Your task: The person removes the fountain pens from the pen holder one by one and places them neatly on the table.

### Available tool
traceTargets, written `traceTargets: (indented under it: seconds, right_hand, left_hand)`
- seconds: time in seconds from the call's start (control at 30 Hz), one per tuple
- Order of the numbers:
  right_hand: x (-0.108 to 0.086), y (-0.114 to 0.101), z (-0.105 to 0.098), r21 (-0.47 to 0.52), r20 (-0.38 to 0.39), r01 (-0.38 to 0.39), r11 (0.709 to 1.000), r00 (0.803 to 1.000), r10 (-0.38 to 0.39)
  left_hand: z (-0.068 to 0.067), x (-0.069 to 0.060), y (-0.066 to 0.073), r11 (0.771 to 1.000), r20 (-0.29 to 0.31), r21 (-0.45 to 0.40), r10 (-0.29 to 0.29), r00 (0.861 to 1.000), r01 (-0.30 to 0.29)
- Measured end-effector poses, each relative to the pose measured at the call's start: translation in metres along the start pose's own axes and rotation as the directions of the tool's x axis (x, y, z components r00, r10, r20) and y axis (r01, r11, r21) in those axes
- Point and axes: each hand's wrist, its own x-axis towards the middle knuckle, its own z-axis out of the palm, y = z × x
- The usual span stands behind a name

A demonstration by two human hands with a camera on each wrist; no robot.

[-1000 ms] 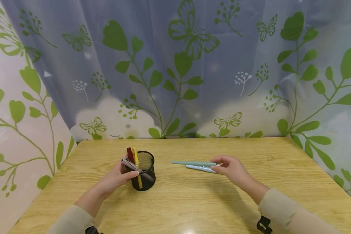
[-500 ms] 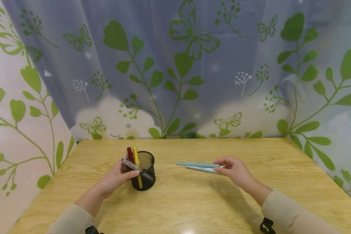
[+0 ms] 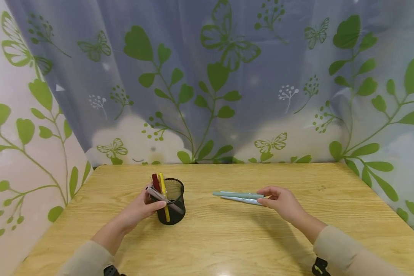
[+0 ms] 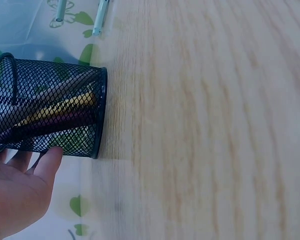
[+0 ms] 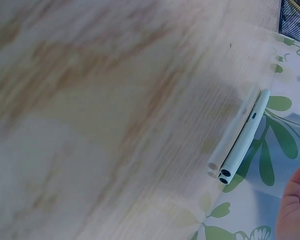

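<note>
A black mesh pen cup [image 3: 174, 214] stands upright on the table, with a dark red pen [image 3: 155, 181], a yellow pen [image 3: 162, 186] and a greyish pen [image 3: 156, 193] leaning in it. My left hand [image 3: 136, 212] grips its left side, thumb at the front near the rim; the left wrist view shows fingertips against the mesh. To the right, my right hand [image 3: 284, 205] pinches the right end of a green pen [image 3: 236, 194], held roughly level. Below and just in front, a light blue pen [image 3: 241, 200] lies on the table, also in the right wrist view [image 5: 245, 137].
The wooden table [image 3: 207, 245] carries the cup and the lying pen. A curtain [image 3: 248, 115] printed with leaves and butterflies hangs behind the table's far edge and along both sides.
My right hand has shifted a little to the right with the green pen, whose left tip has moved the same way. The left hand and cup have stayed in place.
</note>
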Motion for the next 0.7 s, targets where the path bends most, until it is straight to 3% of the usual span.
traceTargets:
  seconds: [0.7]
  right_hand:
    - [-0.002,0.0069,-0.0057,-0.01,0.01,-0.002,1.0,1.0,0.002]
  left_hand:
    - [-0.0008,0.0011,-0.0003,1.0,0.028,0.009,0.028,0.999,-0.029]
